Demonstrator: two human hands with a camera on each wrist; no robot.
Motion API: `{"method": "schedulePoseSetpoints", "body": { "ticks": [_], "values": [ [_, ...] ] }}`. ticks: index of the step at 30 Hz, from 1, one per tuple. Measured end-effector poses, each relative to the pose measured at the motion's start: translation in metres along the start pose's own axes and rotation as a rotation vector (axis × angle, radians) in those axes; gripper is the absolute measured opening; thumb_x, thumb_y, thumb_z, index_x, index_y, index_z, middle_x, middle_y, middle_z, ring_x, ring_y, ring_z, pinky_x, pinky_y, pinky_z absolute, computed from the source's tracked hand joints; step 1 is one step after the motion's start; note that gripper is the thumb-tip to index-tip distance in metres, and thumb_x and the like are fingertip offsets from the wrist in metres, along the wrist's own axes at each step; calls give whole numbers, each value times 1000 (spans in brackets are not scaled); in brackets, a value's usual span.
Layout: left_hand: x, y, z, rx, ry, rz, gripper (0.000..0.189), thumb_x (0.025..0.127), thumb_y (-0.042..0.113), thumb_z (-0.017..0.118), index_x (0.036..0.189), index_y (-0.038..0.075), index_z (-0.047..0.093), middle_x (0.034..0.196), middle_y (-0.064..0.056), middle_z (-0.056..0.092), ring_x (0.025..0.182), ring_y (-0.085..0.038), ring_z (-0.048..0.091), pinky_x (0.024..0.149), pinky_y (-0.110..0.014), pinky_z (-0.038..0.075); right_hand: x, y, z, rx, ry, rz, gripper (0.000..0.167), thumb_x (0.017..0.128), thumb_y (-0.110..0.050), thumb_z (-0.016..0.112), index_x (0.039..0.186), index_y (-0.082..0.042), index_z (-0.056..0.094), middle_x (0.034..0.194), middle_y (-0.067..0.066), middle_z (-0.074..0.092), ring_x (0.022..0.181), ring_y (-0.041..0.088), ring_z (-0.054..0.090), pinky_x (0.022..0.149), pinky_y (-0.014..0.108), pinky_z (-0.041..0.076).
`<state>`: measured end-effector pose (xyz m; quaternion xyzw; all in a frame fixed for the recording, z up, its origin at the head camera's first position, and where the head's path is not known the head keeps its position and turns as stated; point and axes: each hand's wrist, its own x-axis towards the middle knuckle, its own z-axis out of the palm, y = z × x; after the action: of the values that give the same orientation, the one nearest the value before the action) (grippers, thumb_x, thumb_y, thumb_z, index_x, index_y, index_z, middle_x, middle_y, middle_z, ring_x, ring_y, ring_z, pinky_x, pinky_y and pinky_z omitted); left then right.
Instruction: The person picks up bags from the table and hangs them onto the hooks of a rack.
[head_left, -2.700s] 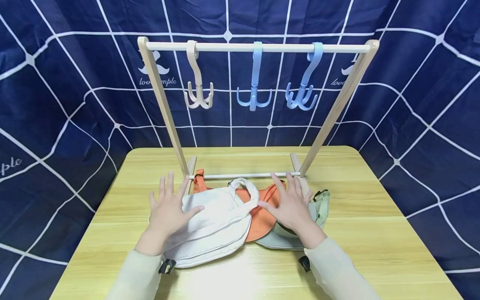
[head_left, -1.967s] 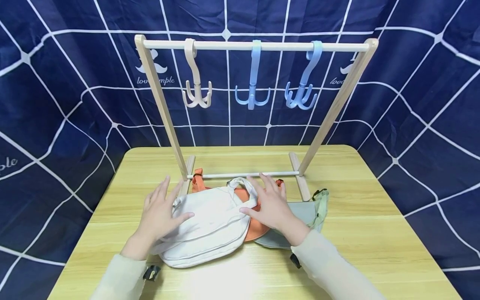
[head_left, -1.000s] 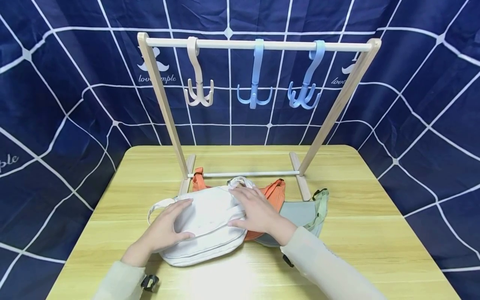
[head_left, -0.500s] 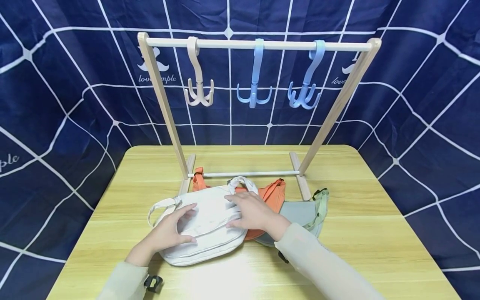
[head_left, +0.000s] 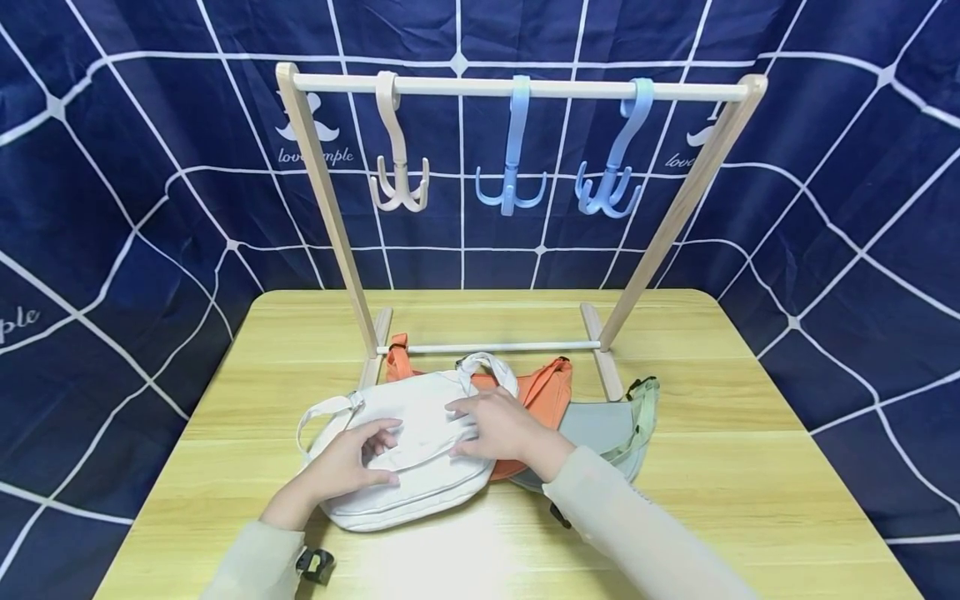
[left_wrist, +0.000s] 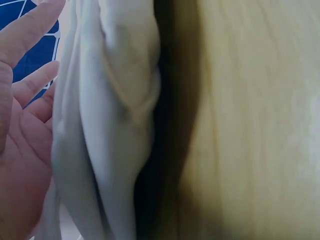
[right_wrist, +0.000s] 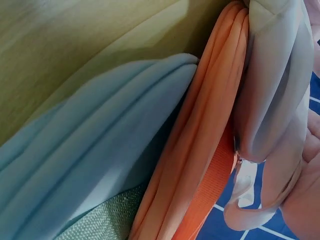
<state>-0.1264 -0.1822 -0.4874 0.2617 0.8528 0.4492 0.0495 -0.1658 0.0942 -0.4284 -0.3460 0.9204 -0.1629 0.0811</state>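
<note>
A white bag [head_left: 420,492] with a strap lies flat at the front of the table. My left hand [head_left: 345,462] rests on its left part, fingers bent loosely and thumb apart. On its right part lies my right hand [head_left: 506,427], fingers and thumb spread over the cloth. Beneath and right of the white bag shows an orange bag [head_left: 551,398], and further right a grey-green bag [head_left: 600,425]. The left wrist view shows the white bag's side [left_wrist: 115,140] beside the loosely extended fingers. In the right wrist view the bags overlap, and the hand is partly cut off.
A wooden rack [head_left: 330,200] stands behind the bags. From its top bar [head_left: 457,85] hang a beige hook [head_left: 400,187], a middle blue hook [head_left: 510,179] and a right blue hook [head_left: 609,183]. A black buckle [head_left: 317,565] lies by the left sleeve.
Both hands have come down from spread above the bags onto the white bag. The right hand moved left across it; the left hand shifted slightly right. The bags hardly moved.
</note>
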Motion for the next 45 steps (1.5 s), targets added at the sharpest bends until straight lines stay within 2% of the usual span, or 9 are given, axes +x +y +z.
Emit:
{"method": "schedulePoseSetpoints", "body": {
  "ticks": [6,12,19,24,30,37,41,45],
  "values": [
    [0,0,1,-12,-23,-19,52,71,24,84,115,2,63,83,8,58,78,-10,54,73,-24,47,1,-1,3,30,5,-1,54,80,-44,74,124,-17,63,104,-13,67,96,10,60,94,38,37],
    [-1,0,4,10,-50,-39,39,73,22,83,106,6,68,78,10,55,74,-7,51,69,-23,46,1,-3,2,70,4,11,48,79,-41,76,119,-17,67,101,-11,68,94,6,60,92,36,37],
    [0,1,5,42,-40,0,25,73,20,82,95,11,72,75,11,52,71,-6,48,65,-23,44,1,-4,3,97,11,-4,39,79,-37,78,112,-17,70,100,-14,68,85,0,57,84,33,36],
    [0,-1,6,42,-23,5,20,73,19,82,89,12,72,74,11,51,70,-5,47,63,-23,42,0,-5,2,124,4,-11,35,79,-34,79,109,-17,72,91,-15,66,79,-2,55,79,31,35],
    [-1,-3,8,18,-3,6,15,73,18,82,79,17,68,73,12,51,69,-5,46,62,-24,42,-2,-6,1,131,-16,-30,27,80,-32,78,104,-20,73,80,-19,57,74,0,49,78,31,33],
    [0,-1,6,-18,37,15,17,73,22,82,77,21,65,73,14,52,71,-6,47,65,-24,43,-4,-5,-1,123,-15,-75,19,82,-31,76,98,-22,74,82,-18,57,76,0,49,80,32,35],
    [0,2,3,-31,50,11,17,75,23,81,78,21,65,75,13,55,71,-6,49,65,-24,44,-5,-3,-2,176,3,-92,12,82,-28,76,92,-21,73,84,-18,58,78,1,51,86,35,37],
    [1,7,-1,-51,53,-1,15,77,23,80,78,20,65,78,13,60,73,-7,53,69,-25,46,-5,-2,-6,237,20,-104,8,83,-24,76,88,-20,73,86,-15,60,79,3,53,80,28,44]
  ]
}}
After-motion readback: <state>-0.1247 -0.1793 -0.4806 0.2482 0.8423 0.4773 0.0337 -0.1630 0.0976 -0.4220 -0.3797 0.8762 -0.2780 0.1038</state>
